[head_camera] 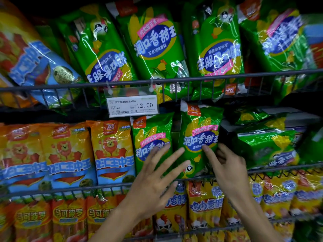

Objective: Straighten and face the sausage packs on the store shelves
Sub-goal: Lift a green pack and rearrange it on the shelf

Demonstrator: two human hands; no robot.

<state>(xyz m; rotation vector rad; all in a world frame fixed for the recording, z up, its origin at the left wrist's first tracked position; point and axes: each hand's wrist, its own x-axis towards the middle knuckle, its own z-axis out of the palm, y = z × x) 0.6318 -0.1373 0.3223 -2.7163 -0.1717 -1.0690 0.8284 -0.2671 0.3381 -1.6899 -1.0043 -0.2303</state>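
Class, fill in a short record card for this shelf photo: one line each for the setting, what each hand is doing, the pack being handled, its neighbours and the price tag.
setting: wire store shelves stocked with sausage packs
left hand: fingers spread, open, in front of the green packs
right hand: fingers at the right edge of the upright green pack
pack state: upright, label facing out
left neighbour: another green pack, upright
right neighbour: green packs lying tilted
further left: orange lion packs, upright
price tag: reads 12.00
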